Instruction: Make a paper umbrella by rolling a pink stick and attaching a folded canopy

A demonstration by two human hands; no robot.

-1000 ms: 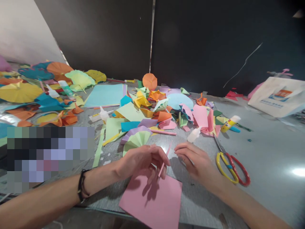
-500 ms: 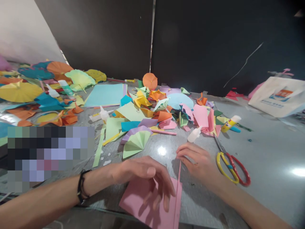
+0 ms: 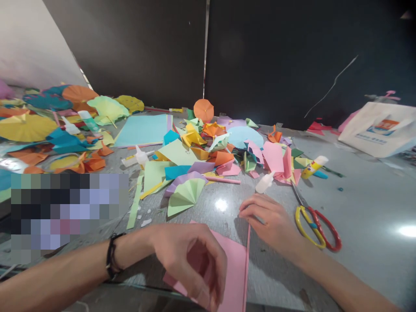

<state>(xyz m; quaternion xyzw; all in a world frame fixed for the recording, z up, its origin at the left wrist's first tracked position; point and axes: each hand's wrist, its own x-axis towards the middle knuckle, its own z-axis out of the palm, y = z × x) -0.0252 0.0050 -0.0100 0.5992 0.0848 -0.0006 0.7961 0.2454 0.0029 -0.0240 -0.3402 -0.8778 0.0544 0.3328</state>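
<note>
A sheet of pink paper (image 3: 235,264) lies at the table's front edge. My left hand (image 3: 191,264) arches over it, thumb and fingertips brought together at its lower edge; the exact contact is partly hidden. Along the sheet's right side runs a thin pink paper strip (image 3: 248,242). Its far end is under the closed fingers of my right hand (image 3: 264,214), which rests on the table. Just beyond that hand lies a small white glue bottle (image 3: 264,183). Scissors (image 3: 312,225) with yellow and red handles lie to its right.
Folded coloured paper (image 3: 175,151) is heaped across the middle. A green paper fan (image 3: 185,199) lies in front of it. A yellow glue stick (image 3: 314,167) stands tilted at right, near a white bag (image 3: 378,130). Paper umbrellas (image 3: 27,126) crowd the left side behind a blurred patch.
My left hand has turned and curled, bringing thumb and fingers together lower on the pink sheet. The sheet's right edge now lies closer to the strip. My right hand has barely moved.
</note>
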